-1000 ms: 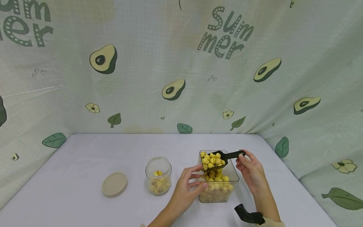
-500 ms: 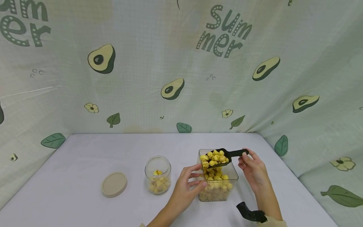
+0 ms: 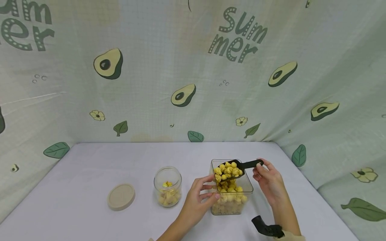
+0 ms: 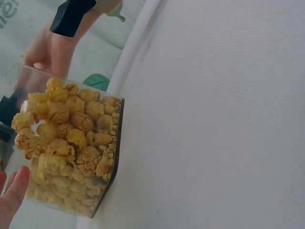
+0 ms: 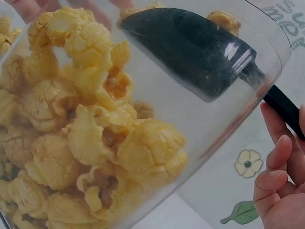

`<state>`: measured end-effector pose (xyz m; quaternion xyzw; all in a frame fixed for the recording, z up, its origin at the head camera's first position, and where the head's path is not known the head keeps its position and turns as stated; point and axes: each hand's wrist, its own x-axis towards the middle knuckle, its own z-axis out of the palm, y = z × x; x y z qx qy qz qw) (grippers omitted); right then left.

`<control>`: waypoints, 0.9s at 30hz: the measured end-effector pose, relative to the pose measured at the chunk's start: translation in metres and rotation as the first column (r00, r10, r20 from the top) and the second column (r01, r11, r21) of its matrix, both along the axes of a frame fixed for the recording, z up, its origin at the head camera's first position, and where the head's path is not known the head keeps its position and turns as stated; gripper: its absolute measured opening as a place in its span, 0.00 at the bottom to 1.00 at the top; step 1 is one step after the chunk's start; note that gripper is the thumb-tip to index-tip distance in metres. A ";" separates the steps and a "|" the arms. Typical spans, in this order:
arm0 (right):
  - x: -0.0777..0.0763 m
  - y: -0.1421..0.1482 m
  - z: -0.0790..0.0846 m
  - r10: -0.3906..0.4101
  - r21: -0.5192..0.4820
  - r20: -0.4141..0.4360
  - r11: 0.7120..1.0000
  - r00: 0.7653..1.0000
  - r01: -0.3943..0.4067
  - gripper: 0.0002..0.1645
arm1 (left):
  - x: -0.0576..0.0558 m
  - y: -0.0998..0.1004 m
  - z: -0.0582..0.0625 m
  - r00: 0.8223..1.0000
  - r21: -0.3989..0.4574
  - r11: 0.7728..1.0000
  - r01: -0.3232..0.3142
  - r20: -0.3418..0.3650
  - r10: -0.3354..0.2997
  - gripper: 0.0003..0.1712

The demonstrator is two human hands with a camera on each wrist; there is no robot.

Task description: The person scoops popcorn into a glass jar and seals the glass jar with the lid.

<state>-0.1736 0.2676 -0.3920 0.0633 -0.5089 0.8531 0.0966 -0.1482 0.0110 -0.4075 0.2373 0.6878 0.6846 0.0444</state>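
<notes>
My right hand (image 3: 271, 184) pinches the end of a black scoop's handle (image 3: 250, 164) between thumb and fingers. Yellow popcorn (image 3: 228, 170) heaps the scoop's bowl, which sits over the mouth of a clear square container (image 3: 248, 183). In the right wrist view the dark underside of the scoop (image 5: 190, 52) shows through the container wall, above the popcorn inside. On the container's left side my left hand (image 3: 196, 197) rests its spread fingertips, thumb near the front corner. Only a few of its fingers (image 4: 16, 188) show in the left wrist view, beside the container.
Left of the container stands a round clear jar (image 3: 168, 174) with some popcorn in its lower part and no lid on. A round beige lid (image 3: 121, 196) lies flat further left. All stand on a white table (image 3: 75, 207), with a patterned cloth (image 3: 144, 67) hung behind.
The scoop, heaped with popcorn, has risen slightly and shifted right, then dipped a little again over the container. The left hand, container, jar and lid stay in place.
</notes>
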 end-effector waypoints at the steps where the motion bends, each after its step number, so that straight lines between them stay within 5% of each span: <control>1: 0.000 -0.001 0.000 0.007 0.001 -0.008 1.000 1.000 -0.007 0.11 | 0.000 0.000 0.000 1.000 -0.001 1.000 0.001 0.000 -0.001 0.29; 11: -0.001 -0.005 -0.001 0.004 0.023 0.001 1.000 1.000 -0.004 0.10 | 0.000 0.000 0.000 1.000 0.011 1.000 0.003 -0.011 -0.003 0.29; 27: -0.001 0.008 -0.005 0.060 -0.104 -0.028 0.993 0.998 -0.063 0.14 | 0.000 0.000 -0.002 1.000 -0.009 1.000 -0.004 -0.015 0.004 0.29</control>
